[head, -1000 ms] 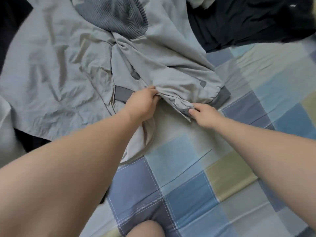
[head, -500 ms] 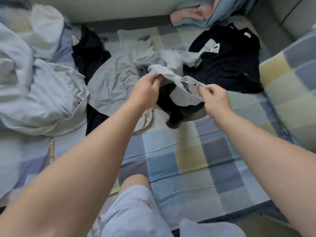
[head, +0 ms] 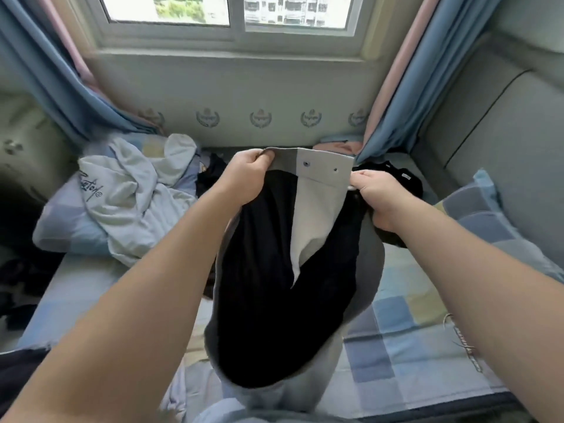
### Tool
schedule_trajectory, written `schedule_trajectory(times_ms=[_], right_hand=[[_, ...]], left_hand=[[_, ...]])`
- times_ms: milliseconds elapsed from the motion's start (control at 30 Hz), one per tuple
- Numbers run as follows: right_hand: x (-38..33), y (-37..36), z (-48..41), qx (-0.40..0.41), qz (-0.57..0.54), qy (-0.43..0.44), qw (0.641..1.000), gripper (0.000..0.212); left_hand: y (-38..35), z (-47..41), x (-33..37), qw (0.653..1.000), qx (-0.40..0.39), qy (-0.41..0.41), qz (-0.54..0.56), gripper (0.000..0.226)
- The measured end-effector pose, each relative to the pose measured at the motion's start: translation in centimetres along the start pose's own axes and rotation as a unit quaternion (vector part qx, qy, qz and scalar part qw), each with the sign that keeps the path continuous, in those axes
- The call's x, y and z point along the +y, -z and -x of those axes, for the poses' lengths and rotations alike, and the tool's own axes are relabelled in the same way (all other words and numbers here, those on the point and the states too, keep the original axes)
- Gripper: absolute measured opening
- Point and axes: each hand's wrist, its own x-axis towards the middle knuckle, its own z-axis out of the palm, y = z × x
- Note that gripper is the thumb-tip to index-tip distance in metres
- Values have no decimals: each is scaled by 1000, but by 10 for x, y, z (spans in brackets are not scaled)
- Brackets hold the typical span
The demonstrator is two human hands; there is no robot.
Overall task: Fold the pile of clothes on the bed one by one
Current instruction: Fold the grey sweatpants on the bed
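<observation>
Grey garment [head: 317,209] below left-hand [head: 244,178], right-hand [head: 377,199] grip

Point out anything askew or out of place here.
The grey garment, gripped at its band by the left hand and right hand, hangs gaping, dark inside showing. A pale shirt lies crumpled over the pillow on the left.

Both hands hold a grey garment [head: 317,209] up by its waistband over the checked bed [head: 396,346], left hand [head: 244,178] and right hand [head: 375,196] gripping opposite ends, dark lining showing
</observation>
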Motion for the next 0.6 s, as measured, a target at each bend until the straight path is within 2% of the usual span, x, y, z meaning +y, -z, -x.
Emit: schedule_trajectory(times_ms=[67,133,200,267,300,333,400,500,600], right_hand=[[-16,-2,18,-36,44,30,998,43],[-34,-9,44,-92,42,112,989,52],[-50,-20,71,-153,38,181,971,57],[-59,-36,92,-216,111,216,946,60],[-60,-45,100,-241,148,217,934,56],[-59,-54,107,-253,159,212,931,42],[-53,-69,115,-237,127,222,937,17],[-54,-80,126,-176,107,257,944,11],[-66,-88,130,-159,78,273,945,9]], left_hand=[[13,14,19,1000,-9,-15,18,36],[25,29,38,998,-26,-59,3,33],[37,47,52,992,-57,-105,-37,35],[49,64,61,985,-91,-137,-58,40],[55,70,65,982,-104,-147,-57,41],[62,75,66,980,-112,-158,-55,38],[76,81,67,975,-119,-177,-58,31],[97,84,56,971,-95,-186,-115,26],[106,90,36,965,-48,-180,-187,50]])
